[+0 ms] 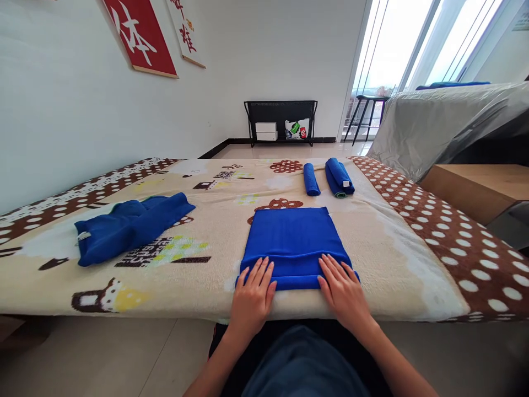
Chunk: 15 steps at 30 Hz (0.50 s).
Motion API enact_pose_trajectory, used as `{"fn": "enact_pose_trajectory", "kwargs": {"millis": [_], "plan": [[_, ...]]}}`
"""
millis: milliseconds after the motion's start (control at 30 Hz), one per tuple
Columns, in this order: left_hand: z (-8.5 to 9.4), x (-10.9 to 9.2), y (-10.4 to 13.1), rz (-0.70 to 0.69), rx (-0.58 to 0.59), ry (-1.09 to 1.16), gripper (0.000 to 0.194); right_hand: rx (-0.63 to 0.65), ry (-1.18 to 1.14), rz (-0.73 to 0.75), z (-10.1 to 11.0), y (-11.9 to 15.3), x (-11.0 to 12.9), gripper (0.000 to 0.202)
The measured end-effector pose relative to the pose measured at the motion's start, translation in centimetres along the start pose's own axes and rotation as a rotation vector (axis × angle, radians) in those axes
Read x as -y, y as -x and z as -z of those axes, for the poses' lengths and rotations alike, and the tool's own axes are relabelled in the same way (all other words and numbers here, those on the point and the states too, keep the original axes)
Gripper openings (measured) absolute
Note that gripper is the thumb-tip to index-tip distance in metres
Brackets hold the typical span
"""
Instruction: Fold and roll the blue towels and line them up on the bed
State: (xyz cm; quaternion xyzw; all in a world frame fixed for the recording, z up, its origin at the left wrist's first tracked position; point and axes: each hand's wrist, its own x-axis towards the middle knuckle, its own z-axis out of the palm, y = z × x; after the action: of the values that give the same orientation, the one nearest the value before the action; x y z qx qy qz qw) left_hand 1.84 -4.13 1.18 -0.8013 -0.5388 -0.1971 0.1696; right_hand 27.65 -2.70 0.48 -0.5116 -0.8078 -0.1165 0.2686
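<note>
A blue cloth (295,231) lies spread flat on the patterned blanket (215,292), with a folded or rolled band along its near edge. My left hand (254,289) rests on the near left corner of this cloth, its fingers stretched out. On the near right corner lies my right hand (341,284), palm down with fingers extended. Beyond the cloth are a thin blue roll (311,180) and a thicker blue roll (339,177) with a white tag. A crumpled blue cloth (132,226) lies off to the left.
A brown, white-dotted blanket border (454,237) runs along the right. Past it are a cardboard box (475,187) and plastic-covered furniture (446,116). A black rack (281,113) stands by the far wall, and a stool (367,110) near the window.
</note>
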Motion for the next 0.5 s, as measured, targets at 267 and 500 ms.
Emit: {"fn": "enact_pose_trajectory", "kwargs": {"millis": [267, 500], "plan": [[1.4, 6.0, 3.6, 0.023, -0.138, -0.028, 0.046, -0.114, 0.0, 0.05, 1.2, 2.8, -6.1, 0.038], [2.9, 7.0, 3.1, 0.106, -0.022, 0.309, 0.019, 0.0, -0.241, -0.03, 2.0, 3.2, -8.8, 0.024]]}}
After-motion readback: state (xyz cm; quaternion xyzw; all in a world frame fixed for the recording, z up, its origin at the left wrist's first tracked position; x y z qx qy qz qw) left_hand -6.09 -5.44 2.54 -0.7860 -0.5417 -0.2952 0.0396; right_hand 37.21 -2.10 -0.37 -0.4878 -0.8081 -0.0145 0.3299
